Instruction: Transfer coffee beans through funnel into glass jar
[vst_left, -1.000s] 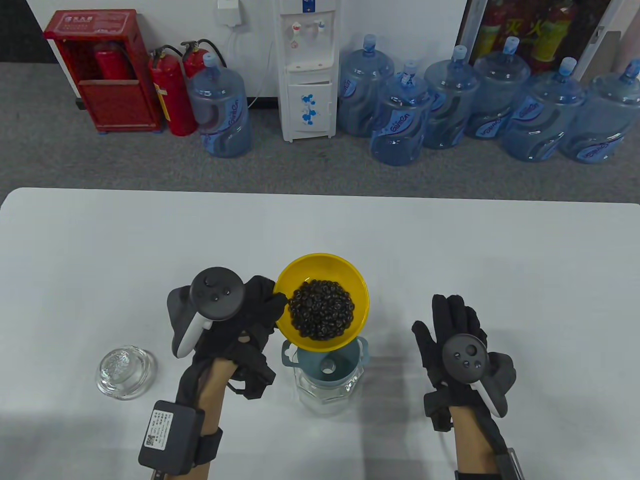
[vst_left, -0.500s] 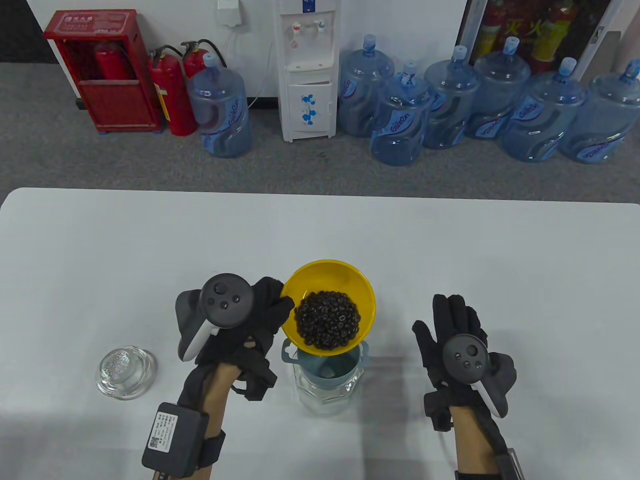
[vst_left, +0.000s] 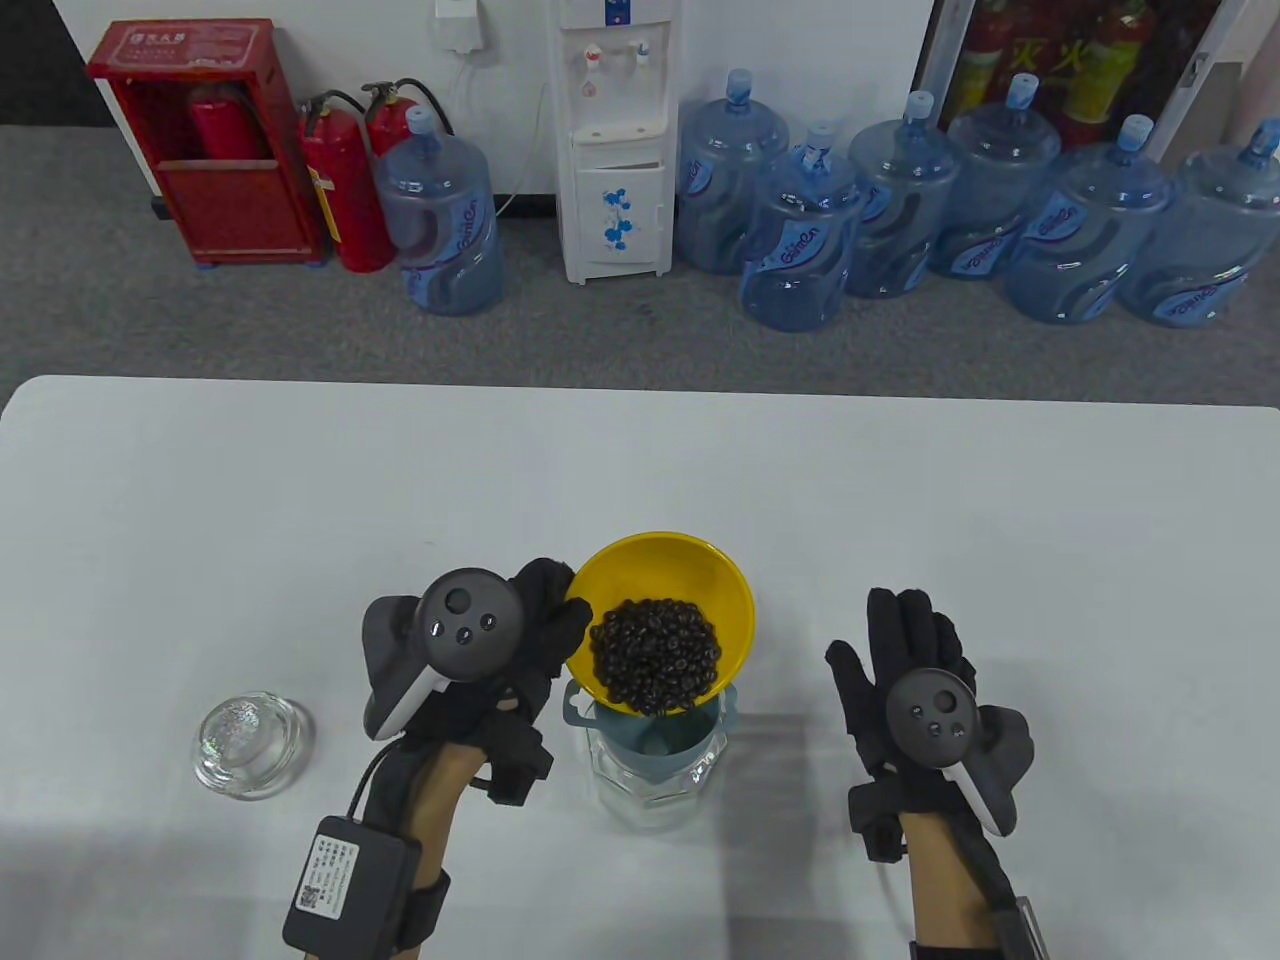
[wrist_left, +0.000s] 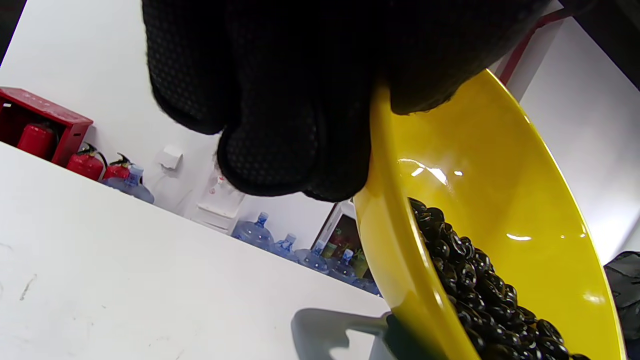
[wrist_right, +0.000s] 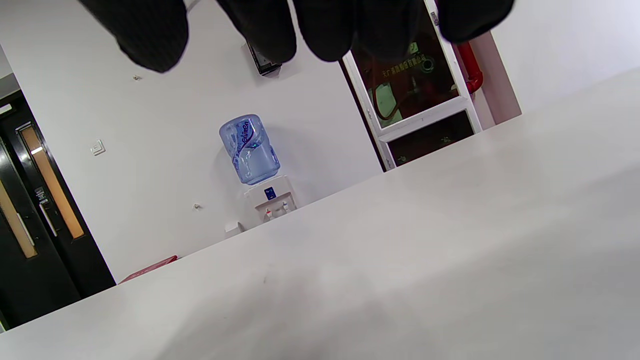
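My left hand grips the left rim of a yellow bowl of dark coffee beans. The bowl is tilted, its low edge over a blue-grey funnel that sits in the mouth of a clear glass jar. The beans have slid to the low side. In the left wrist view my gloved fingers clamp the bowl's rim, beans piled below. My right hand lies open and flat on the table, right of the jar, holding nothing.
A glass lid lies on the table to the left of my left hand. The white table stretches beyond the jar. Water bottles, a dispenser and fire extinguishers stand on the floor behind the table.
My left hand has moved the bowl nearer and lower and tipped it further over the funnel. The beans have slid toward the low edge. The right hand has not moved.
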